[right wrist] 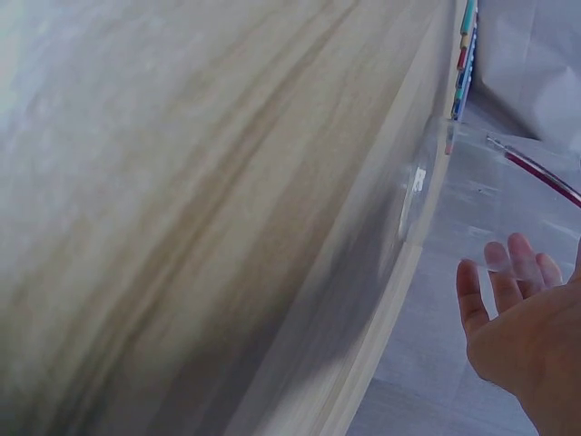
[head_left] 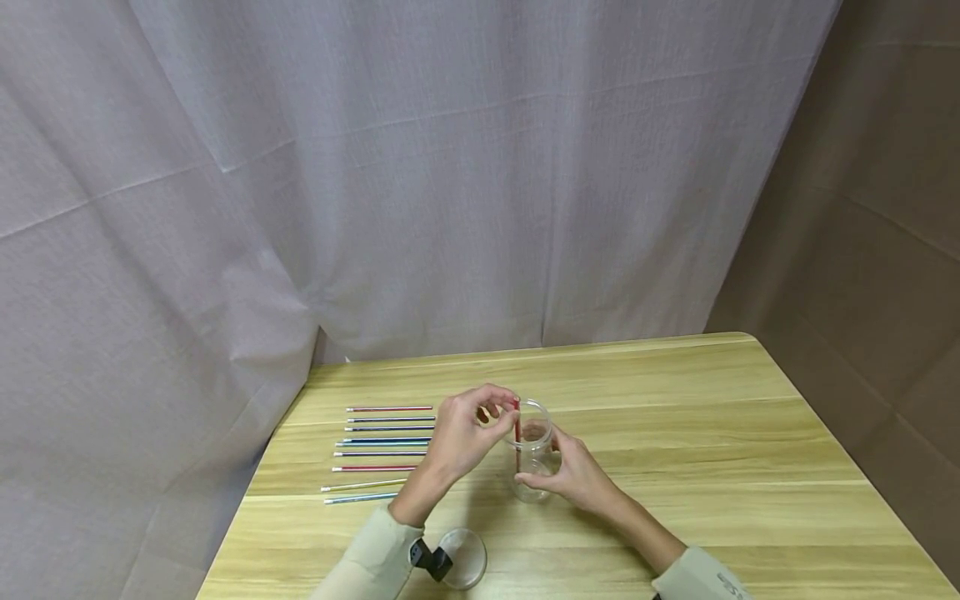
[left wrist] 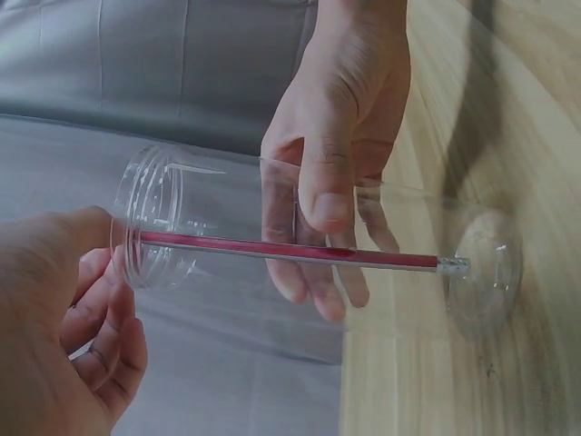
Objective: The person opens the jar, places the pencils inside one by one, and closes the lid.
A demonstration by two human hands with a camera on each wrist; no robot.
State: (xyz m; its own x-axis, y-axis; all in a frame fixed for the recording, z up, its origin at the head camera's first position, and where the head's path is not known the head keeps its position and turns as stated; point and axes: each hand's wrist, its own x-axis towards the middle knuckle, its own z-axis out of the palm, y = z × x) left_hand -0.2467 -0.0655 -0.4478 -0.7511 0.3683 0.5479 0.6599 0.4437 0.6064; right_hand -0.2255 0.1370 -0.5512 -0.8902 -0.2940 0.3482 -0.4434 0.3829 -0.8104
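Observation:
A clear jar (head_left: 534, 467) stands open-topped on the wooden table, its threaded rim (left wrist: 150, 218) and see-through wall showing in the left wrist view. My right hand (head_left: 577, 477) grips the jar's side, thumb on the near face and fingers round the far face. A red pencil (left wrist: 290, 249) reaches down inside it, silver-banded end lowest, close to the jar's base. At the rim, my left hand (head_left: 467, 429) pinches the pencil's upper end between thumb and fingertips. The right wrist view shows my right hand (right wrist: 522, 336) against the faint jar wall, with the red pencil (right wrist: 543, 174) inside.
Several pencils lie in a loose column left of the jar, among them a red pencil (head_left: 390, 409), a yellow pencil (head_left: 363, 485) and a light blue pencil (head_left: 360, 498). A round clear lid (head_left: 467, 560) rests near the left wrist. Grey curtain (head_left: 450, 208) hangs behind the table (head_left: 712, 433).

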